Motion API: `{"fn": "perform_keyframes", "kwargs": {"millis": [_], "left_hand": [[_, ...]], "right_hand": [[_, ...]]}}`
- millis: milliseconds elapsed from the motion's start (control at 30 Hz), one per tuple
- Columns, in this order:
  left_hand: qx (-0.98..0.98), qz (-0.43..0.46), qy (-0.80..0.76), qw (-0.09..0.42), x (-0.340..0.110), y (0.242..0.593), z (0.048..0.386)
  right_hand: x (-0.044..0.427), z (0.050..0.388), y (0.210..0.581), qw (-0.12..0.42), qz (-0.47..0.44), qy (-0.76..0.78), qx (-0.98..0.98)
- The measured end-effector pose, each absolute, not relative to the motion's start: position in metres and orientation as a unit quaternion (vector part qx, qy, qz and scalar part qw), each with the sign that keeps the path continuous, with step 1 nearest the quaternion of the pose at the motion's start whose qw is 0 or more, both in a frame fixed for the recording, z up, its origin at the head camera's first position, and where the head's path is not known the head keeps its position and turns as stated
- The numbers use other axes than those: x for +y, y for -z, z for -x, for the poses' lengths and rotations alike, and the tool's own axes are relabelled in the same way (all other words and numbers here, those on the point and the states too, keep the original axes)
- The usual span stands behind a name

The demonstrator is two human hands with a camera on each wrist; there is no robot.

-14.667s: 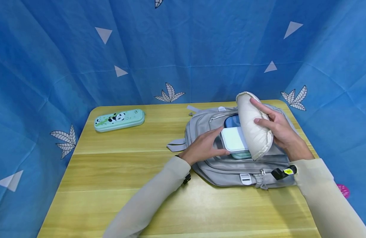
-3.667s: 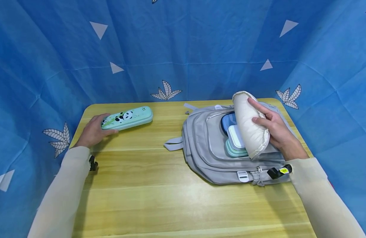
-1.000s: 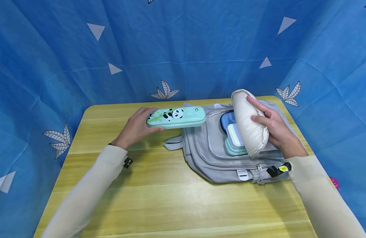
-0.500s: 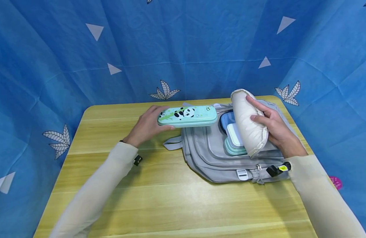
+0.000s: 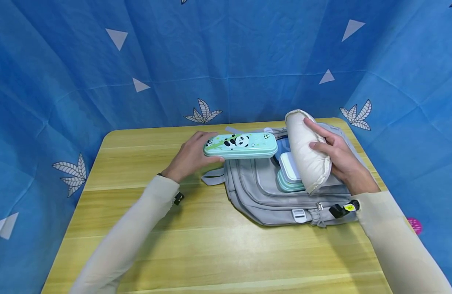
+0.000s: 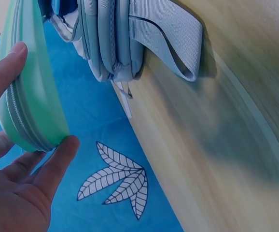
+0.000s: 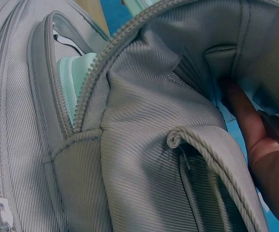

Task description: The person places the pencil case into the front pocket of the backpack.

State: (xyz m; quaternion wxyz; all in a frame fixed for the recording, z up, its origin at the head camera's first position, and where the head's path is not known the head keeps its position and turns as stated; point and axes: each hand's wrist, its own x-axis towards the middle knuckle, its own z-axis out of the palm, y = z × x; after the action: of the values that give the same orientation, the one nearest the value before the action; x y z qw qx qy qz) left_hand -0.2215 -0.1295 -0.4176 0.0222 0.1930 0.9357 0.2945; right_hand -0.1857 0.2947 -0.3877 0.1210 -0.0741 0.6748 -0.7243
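Observation:
My left hand (image 5: pixel 191 157) grips one end of a mint-green pencil case (image 5: pixel 240 145) with a panda on its lid. The case is held above the grey backpack (image 5: pixel 248 192), its far end near the pocket opening. In the left wrist view, thumb and fingers clasp the case's zipped sides (image 6: pixel 35 92). My right hand (image 5: pixel 340 157) holds back the backpack's front flap (image 5: pixel 306 153), whose cream lining faces the pocket. In the pocket lie a blue case (image 5: pixel 283 145), partly hidden, a white-lidded box (image 5: pixel 290 167) and a mint-green case (image 5: pixel 289 185) beneath it.
The backpack lies on the right of a wooden table (image 5: pixel 196 253), its grey loop (image 5: pixel 214 177) pointing left. A blue patterned curtain (image 5: pixel 226 61) hangs behind the table and along both sides. A zipper pull (image 5: pixel 319 206) and white buckle (image 5: pixel 299 215) are at the bag's near edge.
My left hand picked up the panda pencil case from the table's left and carried it right, over the bag. Earlier it was at the white box. My right hand keeps the flap raised.

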Motion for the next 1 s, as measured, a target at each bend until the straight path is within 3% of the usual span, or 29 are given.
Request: {"fn": "perform_keyframes", "kwargs": {"millis": [1000], "left_hand": [[0.936, -0.193, -0.295, 0.019, -0.098, 0.420, 0.224]], "right_hand": [[0.296, 0.185, 0.388, 0.122, 0.072, 0.727, 0.672]]}}
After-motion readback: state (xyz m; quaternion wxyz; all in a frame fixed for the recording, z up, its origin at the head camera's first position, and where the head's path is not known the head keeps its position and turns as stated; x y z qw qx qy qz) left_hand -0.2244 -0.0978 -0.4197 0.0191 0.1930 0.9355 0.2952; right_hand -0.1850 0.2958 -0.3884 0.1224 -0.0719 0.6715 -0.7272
